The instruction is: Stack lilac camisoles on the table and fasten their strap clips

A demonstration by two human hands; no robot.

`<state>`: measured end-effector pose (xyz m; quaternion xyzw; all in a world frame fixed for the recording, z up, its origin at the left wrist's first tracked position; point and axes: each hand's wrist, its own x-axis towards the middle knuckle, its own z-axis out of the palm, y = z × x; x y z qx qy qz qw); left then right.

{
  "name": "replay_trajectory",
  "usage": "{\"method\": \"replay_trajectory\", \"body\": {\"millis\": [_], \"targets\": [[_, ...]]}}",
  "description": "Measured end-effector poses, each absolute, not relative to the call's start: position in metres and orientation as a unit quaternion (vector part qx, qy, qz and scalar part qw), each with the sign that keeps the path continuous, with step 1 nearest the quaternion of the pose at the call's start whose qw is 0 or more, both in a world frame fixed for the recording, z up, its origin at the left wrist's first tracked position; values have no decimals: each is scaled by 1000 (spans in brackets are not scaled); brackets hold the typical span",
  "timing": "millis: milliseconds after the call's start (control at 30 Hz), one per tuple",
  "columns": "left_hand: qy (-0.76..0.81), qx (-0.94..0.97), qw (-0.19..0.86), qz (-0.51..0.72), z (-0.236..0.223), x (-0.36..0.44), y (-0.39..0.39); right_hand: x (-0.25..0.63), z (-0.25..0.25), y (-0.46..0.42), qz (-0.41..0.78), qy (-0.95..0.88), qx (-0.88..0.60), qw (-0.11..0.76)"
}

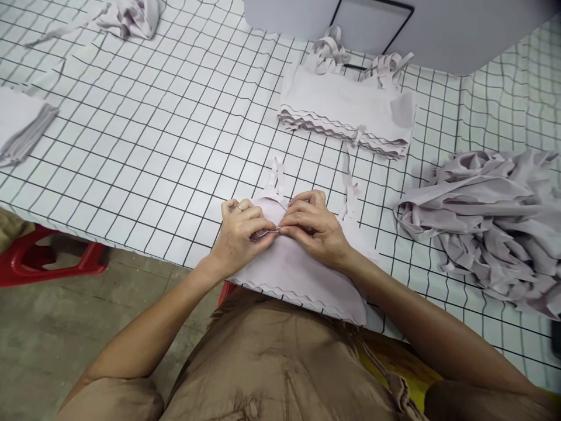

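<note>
A pale lilac camisole [307, 275] lies at the table's near edge, its scalloped hem toward me and its thin straps pointing away. My left hand [245, 231] is closed in a pinch on the neckline edge near the middle; a ring shows on one finger. Right beside it, my right hand [313, 225] pinches the same edge, with the fingertips of both hands nearly touching. A thin pale edge or thread curves under the left fingers, and a tiny light spot shows between the fingertips. I cannot make out what that spot is.
Beyond my hands lies a stack of similar camisoles [346, 99] with bundled straps. A loose heap of lilac garments [486, 222] is on the right. Folded pieces [21, 126] and a crumpled garment [131, 17] lie left. A red stool [52, 257] stands below the checked tablecloth [175, 146].
</note>
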<state>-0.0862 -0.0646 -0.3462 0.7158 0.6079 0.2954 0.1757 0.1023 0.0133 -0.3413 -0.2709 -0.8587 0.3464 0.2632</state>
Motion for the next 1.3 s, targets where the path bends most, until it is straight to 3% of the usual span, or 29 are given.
{"method": "replay_trajectory", "body": {"millis": [333,533,733,1067,1200,1300], "targets": [[592,720,191,308,-346,-89,-65,103,-339,17,302,-890,-258,226],[584,720,188,323,-346,-91,-65,102,-323,23,245,-947,-163,126],[596,714,208,303,-346,-91,-63,98,-309,69,327,-934,-137,39],[606,706,211,300,-345,-91,-61,62,-300,137,240,-948,-192,80],[608,707,213,292,-346,-92,-60,50,-313,132,266,-931,-237,84],[613,697,182,324,-343,-94,-65,62,-313,115,302,-901,-269,156]]}}
